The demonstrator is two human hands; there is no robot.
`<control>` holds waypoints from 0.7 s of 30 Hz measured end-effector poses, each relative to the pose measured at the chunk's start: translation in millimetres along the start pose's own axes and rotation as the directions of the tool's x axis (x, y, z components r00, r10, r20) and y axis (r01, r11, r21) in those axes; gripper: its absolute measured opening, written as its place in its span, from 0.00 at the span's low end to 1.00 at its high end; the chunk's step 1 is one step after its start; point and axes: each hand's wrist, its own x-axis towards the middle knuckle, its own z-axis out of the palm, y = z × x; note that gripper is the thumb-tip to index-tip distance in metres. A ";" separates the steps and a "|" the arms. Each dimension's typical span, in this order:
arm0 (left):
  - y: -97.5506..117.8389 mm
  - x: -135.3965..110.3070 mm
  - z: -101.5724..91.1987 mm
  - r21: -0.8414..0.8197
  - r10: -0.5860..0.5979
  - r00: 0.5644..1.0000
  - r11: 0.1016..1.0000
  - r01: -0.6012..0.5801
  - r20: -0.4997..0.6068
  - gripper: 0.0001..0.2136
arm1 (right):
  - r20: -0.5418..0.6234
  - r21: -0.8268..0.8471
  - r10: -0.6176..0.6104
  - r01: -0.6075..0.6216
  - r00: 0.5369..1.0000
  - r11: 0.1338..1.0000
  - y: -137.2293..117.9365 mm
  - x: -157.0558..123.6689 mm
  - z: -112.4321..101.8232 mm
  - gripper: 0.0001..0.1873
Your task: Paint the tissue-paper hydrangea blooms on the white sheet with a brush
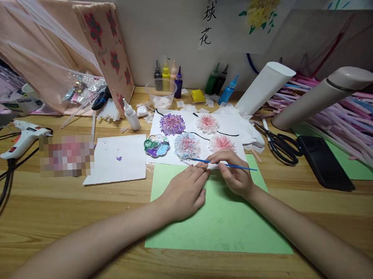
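My right hand [236,172] is closed around a thin blue paintbrush [242,167], its tip at the lower edge of a blue-and-pink tissue paper flower [187,145]. That flower is on a white sheet [189,114] with a purple flower [172,124], two pink ones [207,123] and black painted stems. Flat on the sheet's near edge lies my left hand [184,191], fingers stretched out and holding nothing. Left of the flowers sits a small scalloped paint palette [156,146] with purple, green and blue paint. Green paper [222,221] lies beneath my hands.
Paint bottles [179,82] and a clear plastic tub [162,100] stand behind the sheet. On the right are black scissors [282,145], a phone [325,161], a tilted flask [322,97] and pipe cleaners. At left are a white board [120,159] and a glue gun [25,137].
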 end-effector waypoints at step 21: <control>-0.9 0.3 0.2 -0.020 0.008 1.000 1.000 -0.009 -0.018 0.23 | 0.016 -0.001 0.046 -0.046 0.999 0.999 2.3 -2.3 -0.5 0.10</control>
